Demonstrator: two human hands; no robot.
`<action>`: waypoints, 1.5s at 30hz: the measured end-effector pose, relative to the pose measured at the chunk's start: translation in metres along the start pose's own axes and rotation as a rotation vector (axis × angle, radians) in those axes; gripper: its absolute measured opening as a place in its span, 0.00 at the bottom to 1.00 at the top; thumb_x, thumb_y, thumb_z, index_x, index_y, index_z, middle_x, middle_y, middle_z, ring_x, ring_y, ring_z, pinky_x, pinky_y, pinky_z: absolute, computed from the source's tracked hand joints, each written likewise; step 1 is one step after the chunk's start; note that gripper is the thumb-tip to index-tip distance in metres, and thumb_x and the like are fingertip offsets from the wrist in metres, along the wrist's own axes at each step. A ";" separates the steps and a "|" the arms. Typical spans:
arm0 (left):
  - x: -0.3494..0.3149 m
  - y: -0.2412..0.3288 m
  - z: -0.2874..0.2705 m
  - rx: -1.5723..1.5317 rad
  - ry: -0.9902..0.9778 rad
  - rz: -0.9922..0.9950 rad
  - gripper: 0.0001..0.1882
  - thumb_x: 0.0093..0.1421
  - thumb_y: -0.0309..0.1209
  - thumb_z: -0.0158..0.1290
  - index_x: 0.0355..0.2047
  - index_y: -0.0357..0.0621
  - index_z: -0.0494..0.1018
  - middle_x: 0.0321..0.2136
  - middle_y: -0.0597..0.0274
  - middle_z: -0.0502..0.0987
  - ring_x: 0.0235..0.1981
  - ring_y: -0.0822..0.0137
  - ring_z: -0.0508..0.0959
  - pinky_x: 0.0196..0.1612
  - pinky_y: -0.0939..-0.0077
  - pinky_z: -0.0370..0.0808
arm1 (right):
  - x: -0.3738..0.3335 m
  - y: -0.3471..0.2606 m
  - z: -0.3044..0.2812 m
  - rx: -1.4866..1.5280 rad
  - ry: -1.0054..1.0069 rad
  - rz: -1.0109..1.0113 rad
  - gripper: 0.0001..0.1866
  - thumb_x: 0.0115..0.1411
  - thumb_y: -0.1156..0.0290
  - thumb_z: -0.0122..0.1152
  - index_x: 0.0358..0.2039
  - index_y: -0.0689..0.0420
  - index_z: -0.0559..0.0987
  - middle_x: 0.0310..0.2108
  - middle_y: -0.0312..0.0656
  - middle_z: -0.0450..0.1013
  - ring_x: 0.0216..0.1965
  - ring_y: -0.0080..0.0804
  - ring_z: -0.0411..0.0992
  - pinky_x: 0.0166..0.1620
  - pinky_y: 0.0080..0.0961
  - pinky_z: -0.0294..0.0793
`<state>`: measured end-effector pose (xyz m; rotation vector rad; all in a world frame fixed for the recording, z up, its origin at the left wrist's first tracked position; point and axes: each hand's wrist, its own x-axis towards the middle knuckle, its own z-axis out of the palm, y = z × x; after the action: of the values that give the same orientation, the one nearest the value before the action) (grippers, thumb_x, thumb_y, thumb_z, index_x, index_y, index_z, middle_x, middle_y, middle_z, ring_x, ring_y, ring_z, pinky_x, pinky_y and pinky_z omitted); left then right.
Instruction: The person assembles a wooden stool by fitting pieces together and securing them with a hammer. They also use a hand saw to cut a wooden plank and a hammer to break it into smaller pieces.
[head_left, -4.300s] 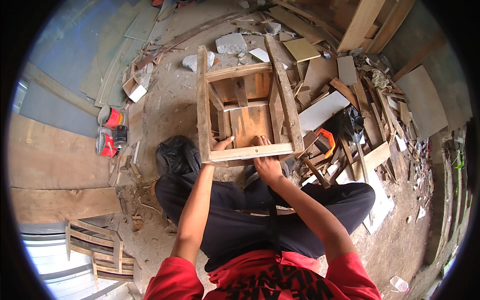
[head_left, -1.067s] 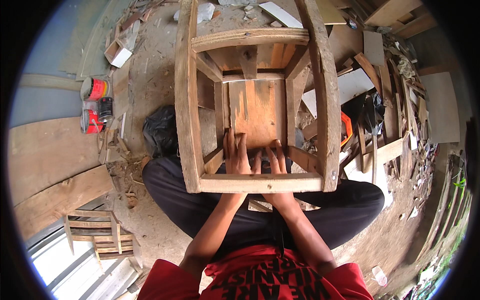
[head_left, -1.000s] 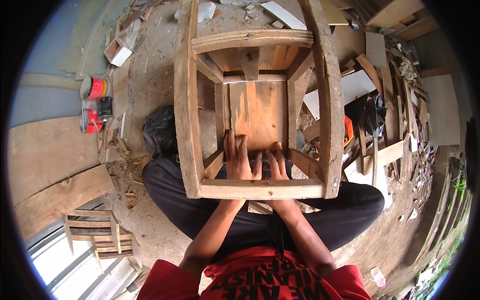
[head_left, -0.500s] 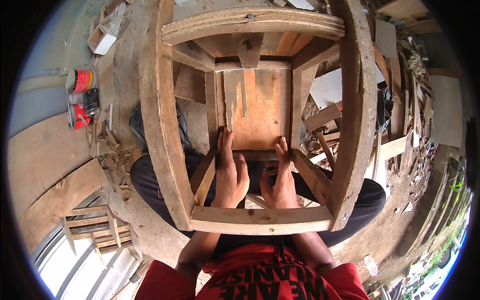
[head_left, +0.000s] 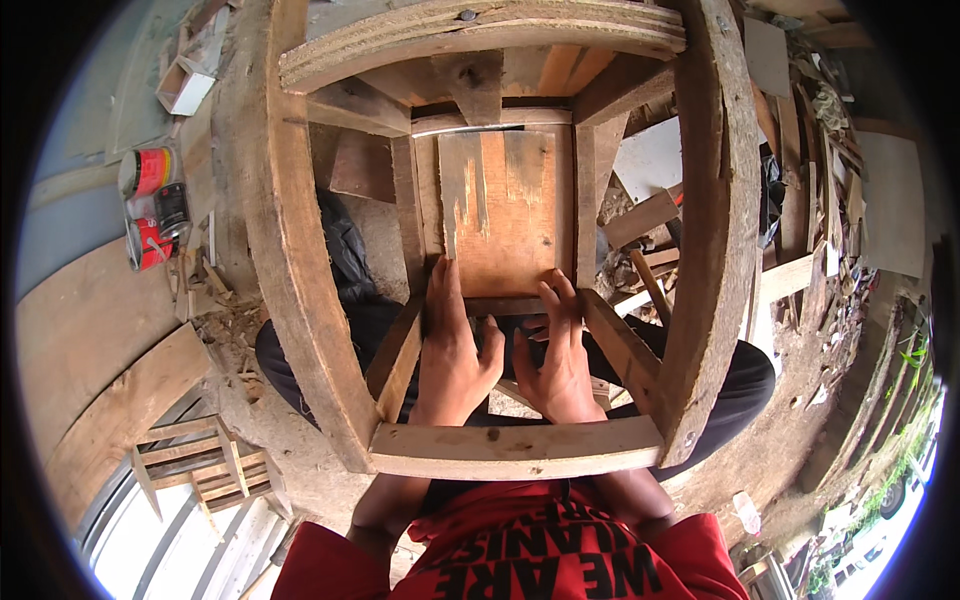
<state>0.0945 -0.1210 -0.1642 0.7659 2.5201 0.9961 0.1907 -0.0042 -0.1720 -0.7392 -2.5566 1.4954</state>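
Note:
A rough wooden frame [head_left: 515, 448], shaped like a chair or stool frame, stands over my lap, and both forearms reach under its near rail. Deep inside it lies a plywood panel [head_left: 520, 215] with splintered, peeling patches on its left half. My left hand [head_left: 455, 350] rests its stretched fingers at the panel's near left corner, thumb apart. At the near right corner, my right hand [head_left: 560, 355] has its upper fingers extended onto the panel edge; its lower fingers are partly in shadow. A narrow dark gap shows along the panel's far edge.
Red and dark cans [head_left: 150, 210] stand on the left. A small slatted wooden piece [head_left: 205, 465] lies at lower left, near larger boards [head_left: 120, 390]. Scrap wood [head_left: 800, 200] is heaped along the right. A black plastic bag [head_left: 345, 245] sits behind the frame's left post.
The frame's far end has shifted slightly left and away in view. A dark gap at the panel's far edge shows more clearly. Both hands stay at the near corners, with the thumbs slightly moved.

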 end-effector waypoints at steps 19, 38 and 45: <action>-0.005 -0.009 0.019 0.065 0.099 0.047 0.39 0.55 0.27 0.52 0.65 0.30 0.51 0.65 0.31 0.53 0.65 0.33 0.56 0.67 0.46 0.56 | -0.007 0.003 -0.004 0.082 -0.002 -0.090 0.40 0.55 0.77 0.64 0.66 0.62 0.57 0.70 0.58 0.46 0.65 0.53 0.57 0.46 0.30 0.78; 0.000 -0.021 0.036 0.187 0.329 0.209 0.29 0.58 0.22 0.48 0.60 0.25 0.59 0.58 0.32 0.65 0.59 0.38 0.67 0.62 0.51 0.66 | -0.013 0.030 0.014 -0.165 0.139 -0.418 0.37 0.52 0.78 0.65 0.62 0.65 0.61 0.66 0.67 0.50 0.63 0.65 0.58 0.58 0.45 0.69; -0.001 -0.037 0.038 0.037 0.265 0.183 0.28 0.64 0.26 0.45 0.64 0.29 0.56 0.59 0.28 0.62 0.61 0.35 0.63 0.64 0.49 0.61 | -0.019 0.019 0.006 0.156 0.041 -0.155 0.47 0.54 0.83 0.61 0.69 0.65 0.45 0.66 0.65 0.50 0.40 0.45 0.78 0.43 0.36 0.78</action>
<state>0.1001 -0.1239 -0.2171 0.9455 2.7372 1.1830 0.2120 -0.0098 -0.1884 -0.5327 -2.3733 1.5886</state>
